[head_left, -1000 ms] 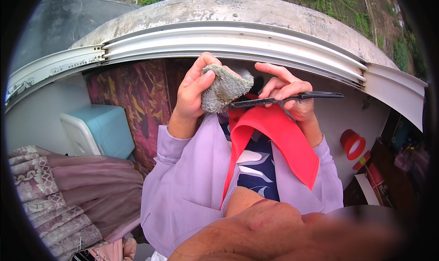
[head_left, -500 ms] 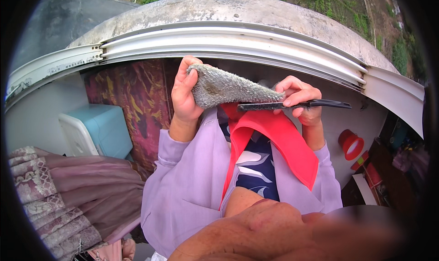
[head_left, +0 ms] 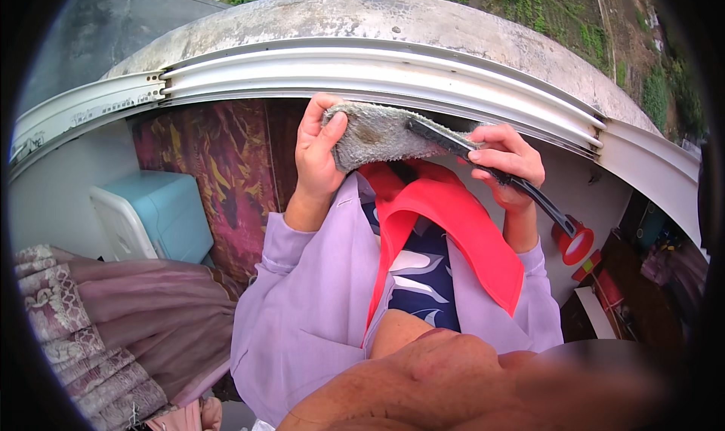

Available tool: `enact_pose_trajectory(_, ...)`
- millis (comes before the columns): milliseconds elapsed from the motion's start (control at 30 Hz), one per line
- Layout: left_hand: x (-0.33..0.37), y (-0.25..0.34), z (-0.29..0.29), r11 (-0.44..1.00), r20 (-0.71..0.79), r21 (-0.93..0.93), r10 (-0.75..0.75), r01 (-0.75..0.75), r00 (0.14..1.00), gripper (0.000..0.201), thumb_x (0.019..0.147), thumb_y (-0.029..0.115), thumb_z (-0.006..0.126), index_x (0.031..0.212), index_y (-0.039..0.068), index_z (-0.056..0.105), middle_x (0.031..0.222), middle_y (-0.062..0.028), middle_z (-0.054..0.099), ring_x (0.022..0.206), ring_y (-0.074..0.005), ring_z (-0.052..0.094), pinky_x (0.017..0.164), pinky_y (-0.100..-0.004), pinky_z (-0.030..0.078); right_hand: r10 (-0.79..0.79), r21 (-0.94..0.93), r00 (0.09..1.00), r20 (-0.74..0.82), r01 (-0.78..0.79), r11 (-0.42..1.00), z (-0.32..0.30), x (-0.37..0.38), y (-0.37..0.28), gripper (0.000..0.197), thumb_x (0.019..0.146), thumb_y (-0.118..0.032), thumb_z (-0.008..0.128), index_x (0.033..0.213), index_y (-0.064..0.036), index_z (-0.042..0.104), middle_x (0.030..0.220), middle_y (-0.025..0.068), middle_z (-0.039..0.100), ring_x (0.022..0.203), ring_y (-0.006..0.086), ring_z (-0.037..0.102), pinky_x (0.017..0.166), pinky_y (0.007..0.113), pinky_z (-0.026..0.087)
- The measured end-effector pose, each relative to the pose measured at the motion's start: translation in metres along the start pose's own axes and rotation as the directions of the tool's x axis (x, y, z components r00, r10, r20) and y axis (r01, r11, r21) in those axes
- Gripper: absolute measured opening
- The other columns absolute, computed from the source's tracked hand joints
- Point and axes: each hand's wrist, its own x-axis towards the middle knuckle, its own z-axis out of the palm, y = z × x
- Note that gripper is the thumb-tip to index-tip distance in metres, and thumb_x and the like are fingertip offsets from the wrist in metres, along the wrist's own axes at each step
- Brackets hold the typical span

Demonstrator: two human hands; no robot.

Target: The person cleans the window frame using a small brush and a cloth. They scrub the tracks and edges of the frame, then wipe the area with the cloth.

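Observation:
A fuzzy grey cloth [head_left: 370, 133] with a brownish patch is stretched between my two hands, just inside the window frame. My left hand [head_left: 321, 144] pinches its left end, thumb on top. My right hand [head_left: 507, 163] is closed round a slim black brush [head_left: 535, 195], with a narrow bristled head and a smooth handle. It also appears to hold the cloth's right end, though the fingers partly hide this. The brush head lies slantwise over the cloth's right part, and its handle points down to the right.
White window tracks [head_left: 377, 69] curve past my hands, with a concrete ledge [head_left: 393, 16] beyond. On the left are a blue-and-white box [head_left: 162, 212] and a mauve lace-edged curtain [head_left: 143, 310]. A red round container [head_left: 575, 242] is at the right. A red scarf [head_left: 461, 212] hangs on my chest.
The brush has turned from nearly level below the cloth to a slant across it, handle now lower right. The cloth has changed from a tapering shape to a flatter, wider one.

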Motion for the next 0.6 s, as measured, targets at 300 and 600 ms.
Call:
enact_pose_trajectory(300, -0.010, -0.003, -0.004, 0.775, 0.299, 0.522, 0.224, -0.355, 0.928, 0.016, 0.087, -0.003, 0.064, 0.100, 0.000, 0.056, 0.105, -0.0217, 0.068, 0.090, -0.0224, 0.066, 0.079, -0.0322, 0.051, 0.019, -0.192, 0.998, 0.055, -0.008, 0.981, 0.010, 0.005, -0.015, 0.028, 0.074, 0.000, 0.079, 0.101, -0.0011, 0.072, 0.103, 0.0213, 0.066, 0.082, 0.0235, 0.067, 0.066, 0.030, 0.057)
enact_pose_trajectory(600, 0.003, 0.005, 0.007, 0.591, 0.387, 0.661, 0.261, -0.463, 0.885, 0.027, 0.079, -0.005, 0.072, 0.101, 0.001, 0.058, 0.102, -0.0195, 0.069, 0.085, -0.0227, 0.068, 0.073, -0.0298, 0.053, 0.192, -0.209, 0.980, -0.057, -0.200, 0.957, 0.015, 0.028, -0.021, 0.019, 0.076, -0.002, 0.079, 0.092, -0.0013, 0.071, 0.085, 0.0133, 0.070, 0.076, 0.0241, 0.070, 0.067, 0.029, 0.055)
